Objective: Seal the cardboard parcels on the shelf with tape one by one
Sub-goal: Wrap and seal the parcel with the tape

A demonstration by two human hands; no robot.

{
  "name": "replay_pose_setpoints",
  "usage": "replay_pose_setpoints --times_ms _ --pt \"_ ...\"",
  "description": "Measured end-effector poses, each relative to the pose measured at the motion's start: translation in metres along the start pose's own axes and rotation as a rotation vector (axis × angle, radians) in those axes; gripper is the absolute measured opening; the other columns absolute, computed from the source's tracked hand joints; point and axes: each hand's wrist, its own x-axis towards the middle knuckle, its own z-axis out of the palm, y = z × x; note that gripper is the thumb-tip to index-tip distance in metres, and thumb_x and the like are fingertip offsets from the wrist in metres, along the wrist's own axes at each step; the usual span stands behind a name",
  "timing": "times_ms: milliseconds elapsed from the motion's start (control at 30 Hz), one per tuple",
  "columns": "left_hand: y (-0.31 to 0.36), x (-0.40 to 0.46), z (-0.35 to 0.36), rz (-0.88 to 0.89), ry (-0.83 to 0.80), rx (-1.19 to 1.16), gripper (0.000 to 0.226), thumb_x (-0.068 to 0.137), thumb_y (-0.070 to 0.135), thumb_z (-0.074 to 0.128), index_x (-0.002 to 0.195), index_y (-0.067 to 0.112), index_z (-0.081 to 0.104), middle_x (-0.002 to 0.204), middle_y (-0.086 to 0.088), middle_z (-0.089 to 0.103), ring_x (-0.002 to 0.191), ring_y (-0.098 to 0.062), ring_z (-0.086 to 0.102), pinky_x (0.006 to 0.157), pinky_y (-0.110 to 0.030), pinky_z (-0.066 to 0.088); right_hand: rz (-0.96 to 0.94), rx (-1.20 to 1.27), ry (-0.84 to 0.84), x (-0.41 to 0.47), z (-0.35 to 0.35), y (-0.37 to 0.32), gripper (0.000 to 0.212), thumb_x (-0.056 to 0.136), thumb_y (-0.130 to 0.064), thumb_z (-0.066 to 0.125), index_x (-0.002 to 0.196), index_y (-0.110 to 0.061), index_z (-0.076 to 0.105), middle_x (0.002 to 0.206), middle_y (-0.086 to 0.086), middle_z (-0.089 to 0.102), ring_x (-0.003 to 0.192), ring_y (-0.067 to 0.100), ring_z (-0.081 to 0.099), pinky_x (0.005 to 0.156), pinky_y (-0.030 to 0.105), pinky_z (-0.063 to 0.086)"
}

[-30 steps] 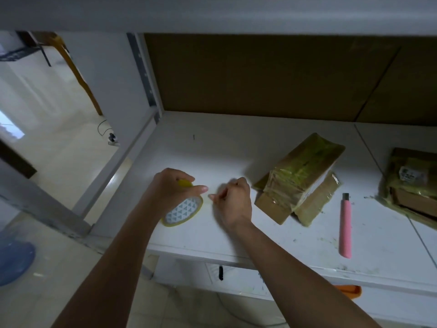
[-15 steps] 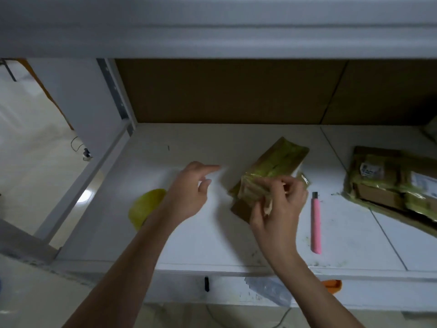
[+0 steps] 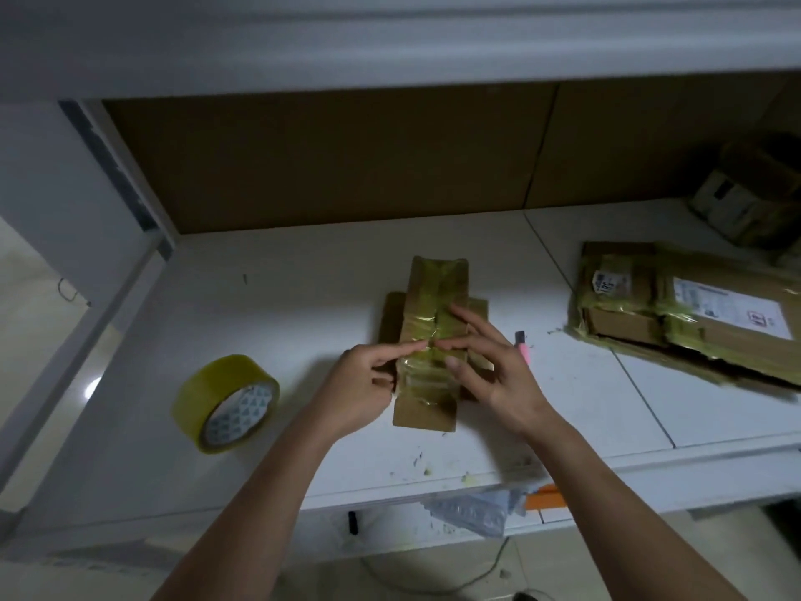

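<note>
**Head view: two hands work a strip of tape on a small parcel**

Head camera, looking down at a white shelf [image 3: 303, 305] with a brown board behind it. A person's two bare hands meet over a small cardboard parcel [image 3: 433, 323] lying near the middle of the shelf, long side pointing away from the camera, already wrapped in bands of yellowish tape. The left hand [image 3: 364, 383] sits at the parcel's left edge, forefinger stretched onto the top of the parcel and the other fingers curled against its side; whether it pinches a loose end of tape cannot be told. The right hand [image 3: 494, 370] lies over the parcel's right half with fingers spread and nearly straight, fingertips resting on the taped top and meeting the left forefinger at mid-parcel.

A roll of yellow tape [image 3: 225, 403] stands tilted on its edge on the shelf to the left of the hands, apart from the parcel. The tip of a pink knife [image 3: 522, 347] shows just beyond the right hand. Farther right, a group of flat taped parcels with white labels [image 3: 689, 314] lies near the shelf's right end, with another box [image 3: 745, 201], blurred, in the far corner behind them. Scraps and smears dot the shelf's front edge.
</note>
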Motion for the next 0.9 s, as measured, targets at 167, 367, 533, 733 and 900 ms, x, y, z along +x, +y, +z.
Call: replay_pose_setpoints --times_ms 167,367,533,733,900 --pt "0.000 0.003 -0.003 0.004 -0.004 0.007 0.068 0.082 -0.005 0.047 0.113 0.050 0.069 0.112 0.013 0.073 0.100 -0.042 0.067 0.095 -0.060 0.049 -0.058 -0.177 0.156 0.002 0.016 0.007 0.039 0.079 -0.049 0.066 0.099 -0.015 0.068 0.148 -0.008 0.042 0.130 -0.007 0.041 0.104 0.028 0.045" --pt "-0.007 0.009 0.007 0.085 0.072 -0.037 0.043 0.069 0.065 0.074 0.109 0.052 0.070 0.094 -0.005 0.076 0.084 -0.016 0.066 0.090 -0.054 0.054 -0.133 -0.356 0.096 -0.005 0.019 0.013 0.038 0.088 -0.039 0.062 0.108 -0.006 0.062 0.153 -0.001 0.033 0.120 -0.025 0.033 0.097 0.001 0.030" --pt "-0.014 0.010 0.019 0.151 0.221 0.008 0.034 0.072 0.048 0.077 0.103 0.059 0.068 0.088 -0.005 0.077 0.076 -0.025 0.072 0.080 -0.053 0.058 -0.138 -0.307 0.061 -0.007 0.016 0.018 0.030 0.091 -0.028 0.066 0.114 -0.010 0.060 0.156 -0.001 0.031 0.133 -0.004 0.037 0.105 0.008 0.031" --pt "-0.019 0.002 0.014 0.185 0.194 0.079 0.069 0.082 -0.004 0.072 0.111 0.058 0.065 0.101 0.022 0.073 0.085 -0.006 0.073 0.083 -0.019 0.056 -0.139 -0.307 -0.033 -0.005 0.007 0.022 0.041 0.087 -0.026 0.072 0.125 -0.023 0.056 0.157 -0.014 0.024 0.140 -0.004 0.029 0.109 0.009 0.025" --pt "-0.015 -0.001 0.015 0.193 0.204 0.074 0.067 0.077 0.007 0.081 0.112 0.060 0.063 0.093 0.015 0.074 0.073 -0.012 0.070 0.089 -0.036 0.057 -0.152 -0.308 -0.009 -0.002 0.010 0.022 0.044 0.083 -0.041 0.072 0.120 -0.028 0.054 0.154 -0.017 0.026 0.132 -0.016 0.030 0.105 0.006 0.029"
